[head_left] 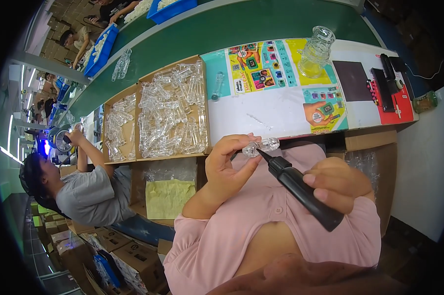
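Observation:
My left hand (232,160) pinches a small clear plastic part (268,144) with a rounded end, held just off the table's near edge. A black squeeze bottle (303,194) with a long pointed nozzle is gripped in my right hand (341,183). The nozzle tip meets the rounded end of the clear part, or stops very close to it; I cannot tell which. To the left, a cardboard tray (207,113) holds many similar clear parts (170,108). A single clear piece with a dark end (217,87) lies on the table beside the tray.
A clear glass-like vessel (316,54) stands on the printed sheets at the far side. Black tools (383,88) lie at the right, near a jar (426,102). Blue bins (102,51) sit on the green bench. A co-worker in a grey shirt (91,191) works at the left.

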Demonstrator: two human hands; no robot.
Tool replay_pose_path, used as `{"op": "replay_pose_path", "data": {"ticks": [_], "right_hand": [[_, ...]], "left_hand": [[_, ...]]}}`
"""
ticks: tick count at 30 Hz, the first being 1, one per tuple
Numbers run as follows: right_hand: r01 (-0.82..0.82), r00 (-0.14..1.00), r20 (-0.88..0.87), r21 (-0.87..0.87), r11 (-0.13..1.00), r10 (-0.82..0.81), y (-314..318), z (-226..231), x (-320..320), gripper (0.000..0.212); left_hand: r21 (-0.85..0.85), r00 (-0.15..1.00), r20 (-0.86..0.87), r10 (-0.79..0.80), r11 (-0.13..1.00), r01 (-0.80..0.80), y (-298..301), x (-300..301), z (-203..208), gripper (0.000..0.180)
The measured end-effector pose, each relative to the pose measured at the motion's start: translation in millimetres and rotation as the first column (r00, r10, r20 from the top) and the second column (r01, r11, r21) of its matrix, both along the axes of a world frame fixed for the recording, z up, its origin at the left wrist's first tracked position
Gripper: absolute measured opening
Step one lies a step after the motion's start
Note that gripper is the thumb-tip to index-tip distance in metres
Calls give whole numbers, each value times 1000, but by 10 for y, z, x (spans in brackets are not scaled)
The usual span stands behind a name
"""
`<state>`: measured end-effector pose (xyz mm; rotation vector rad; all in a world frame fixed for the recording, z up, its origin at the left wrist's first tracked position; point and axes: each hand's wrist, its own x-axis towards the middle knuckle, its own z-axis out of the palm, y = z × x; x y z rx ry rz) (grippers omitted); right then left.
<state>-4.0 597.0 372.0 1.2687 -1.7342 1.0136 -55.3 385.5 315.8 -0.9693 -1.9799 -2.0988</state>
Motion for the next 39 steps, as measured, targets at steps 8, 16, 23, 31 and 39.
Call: {"op": "replay_pose_path", "data": {"ticks": [8,16,23,31,39], "right_hand": [[361,865,476,-366,858,-160,50,-216,57,54],[457,787,337,-881,-121,516,568,-547,-464,38],[474,808,447,-880,28,384,1653,-1110,-523,30],[965,215,738,-59,256,-640,2315,-1481,-918,39],[937,115,733,143,317,-670,2277,-1541,-959,49]], "left_hand": [[-67,968,-240,74,993,-92,119,-69,15,40],[125,915,390,-100,991,55,290,-148,-112,38],[404,495,744,-450,892,203,574,-405,-286,30],[523,278,783,-556,831,188,1045,-583,-364,27],[527,241,798,-553,833,169,1303,-736,-456,20]]}}
